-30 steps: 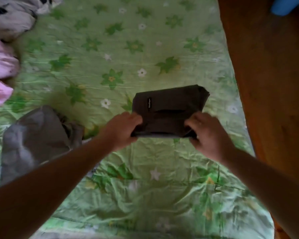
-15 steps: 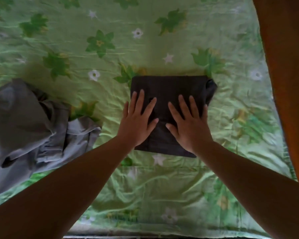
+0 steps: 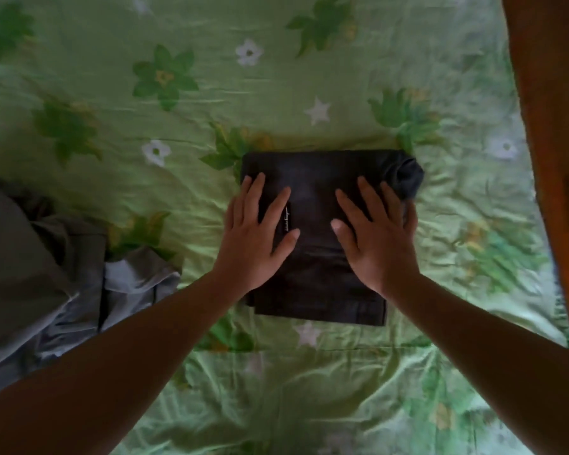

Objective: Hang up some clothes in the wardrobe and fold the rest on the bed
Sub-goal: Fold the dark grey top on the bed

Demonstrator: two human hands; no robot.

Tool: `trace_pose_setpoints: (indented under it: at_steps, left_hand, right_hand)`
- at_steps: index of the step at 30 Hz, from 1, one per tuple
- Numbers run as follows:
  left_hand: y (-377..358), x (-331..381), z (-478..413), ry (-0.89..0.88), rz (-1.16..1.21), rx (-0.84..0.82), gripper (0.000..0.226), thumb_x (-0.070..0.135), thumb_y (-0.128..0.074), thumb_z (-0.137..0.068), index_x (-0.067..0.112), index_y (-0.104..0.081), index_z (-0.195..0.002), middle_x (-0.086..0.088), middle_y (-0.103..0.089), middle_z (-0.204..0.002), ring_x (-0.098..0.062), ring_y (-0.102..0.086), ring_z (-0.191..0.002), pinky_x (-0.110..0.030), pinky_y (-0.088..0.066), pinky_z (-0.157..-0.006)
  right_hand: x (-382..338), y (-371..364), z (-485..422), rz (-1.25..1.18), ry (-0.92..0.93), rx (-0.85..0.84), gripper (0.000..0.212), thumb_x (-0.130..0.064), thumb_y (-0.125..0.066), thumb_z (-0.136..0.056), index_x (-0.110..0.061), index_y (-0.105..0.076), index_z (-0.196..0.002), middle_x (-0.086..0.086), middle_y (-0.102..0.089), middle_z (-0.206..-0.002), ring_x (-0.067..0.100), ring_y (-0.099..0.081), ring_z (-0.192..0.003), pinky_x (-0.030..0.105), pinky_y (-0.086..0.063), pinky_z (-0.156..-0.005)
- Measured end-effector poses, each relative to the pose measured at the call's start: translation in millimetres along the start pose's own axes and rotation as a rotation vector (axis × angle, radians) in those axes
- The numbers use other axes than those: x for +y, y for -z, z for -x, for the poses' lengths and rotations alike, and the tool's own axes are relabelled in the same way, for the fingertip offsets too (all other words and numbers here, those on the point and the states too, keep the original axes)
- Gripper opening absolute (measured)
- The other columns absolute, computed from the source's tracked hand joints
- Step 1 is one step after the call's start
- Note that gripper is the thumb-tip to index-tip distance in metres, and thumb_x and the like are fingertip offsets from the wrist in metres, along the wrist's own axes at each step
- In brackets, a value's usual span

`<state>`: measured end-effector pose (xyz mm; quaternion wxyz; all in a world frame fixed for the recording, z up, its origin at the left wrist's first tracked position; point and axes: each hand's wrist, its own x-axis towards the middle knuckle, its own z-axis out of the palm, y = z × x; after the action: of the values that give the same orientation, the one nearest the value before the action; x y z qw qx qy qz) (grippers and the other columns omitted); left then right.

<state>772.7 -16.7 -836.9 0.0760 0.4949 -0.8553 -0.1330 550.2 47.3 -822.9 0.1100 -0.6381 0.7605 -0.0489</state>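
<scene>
A dark folded garment (image 3: 316, 290) lies flat as a neat rectangle on the green flowered bed sheet (image 3: 145, 126). A small label shows on its top. My left hand (image 3: 260, 234) presses flat on its left half with straight, spread fingers. On its right half my right hand (image 3: 375, 238) lies flat the same way, the outer fingers reaching a bunched bit of cloth at the garment's far right corner.
A crumpled grey garment (image 3: 40, 274) lies on the bed at the left. A brown wooden bed frame or board (image 3: 552, 159) runs down the right edge. The sheet's near edge is at the bottom of the view.
One second ago both hands gripped the folded dark garment by its near edge. They laid it down and flattened on top; since then they have spread slightly apart.
</scene>
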Motion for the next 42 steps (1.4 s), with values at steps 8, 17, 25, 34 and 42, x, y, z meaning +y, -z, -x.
trace_pose_setpoints:
  at_steps: [8, 17, 25, 34, 42]
  left_hand:
    - [-25.1, -16.8, -40.1, -0.075, -0.112, -0.048, 0.065, 0.057, -0.038, -0.098, 0.030, -0.028, -0.156, -0.011, -0.007, -0.167, -0.031, -0.001, -0.154, -0.059, -0.017, -0.119]
    - [7.4, -5.2, 1.1, 0.374, 0.626, 0.028, 0.071, 0.023, -0.072, -0.083, 0.021, -0.040, -0.147, -0.019, -0.040, -0.141, -0.023, -0.041, -0.132, -0.032, -0.031, -0.115]
    - [49.2, -6.2, -8.6, 0.531, 0.905, -0.269, 0.051, -0.003, -0.076, -0.077, 0.026, -0.062, -0.116, -0.003, -0.065, -0.098, -0.016, -0.062, -0.086, -0.031, -0.052, -0.076]
    - [153.3, 56.9, -36.5, 0.335, 0.717, -0.413, 0.063, 0.005, -0.078, -0.075, 0.024, -0.057, -0.130, -0.005, -0.070, -0.102, -0.023, -0.071, -0.086, -0.044, -0.059, -0.077]
    - [298.0, 187.4, -53.5, -0.028, 0.544, -0.627, 0.081, 0.016, -0.083, -0.072, 0.020, -0.045, -0.143, -0.002, -0.055, -0.125, -0.016, -0.063, -0.100, -0.026, -0.053, -0.079]
  right_hand:
    - [22.6, -29.1, -43.4, 0.178, -0.029, -0.044, 0.068, -0.070, -0.019, -0.097, -0.041, -0.012, -0.158, 0.004, -0.010, -0.168, 0.028, -0.003, -0.155, 0.069, -0.004, -0.116]
    - [10.0, 5.6, 8.7, -0.577, -0.503, 0.091, 0.056, -0.038, -0.073, -0.083, -0.039, -0.056, -0.136, 0.020, -0.053, -0.129, 0.032, -0.053, -0.114, 0.042, -0.044, -0.104]
    - [13.7, 60.4, 0.2, -1.151, -0.557, -0.414, 0.039, 0.003, -0.072, -0.080, -0.025, -0.072, -0.108, 0.004, -0.067, -0.100, 0.018, -0.060, -0.081, 0.025, -0.044, -0.057]
    - [10.6, 159.7, 29.1, -0.635, -0.313, -0.244, 0.061, -0.005, -0.078, -0.074, -0.019, -0.055, -0.130, 0.004, -0.054, -0.119, 0.018, -0.054, -0.105, 0.024, -0.037, -0.082]
    - [41.1, 353.2, 111.4, -0.499, -0.464, -0.184, 0.059, -0.004, -0.074, -0.079, -0.021, -0.052, -0.131, 0.007, -0.052, -0.116, 0.017, -0.054, -0.091, 0.027, -0.041, -0.068]
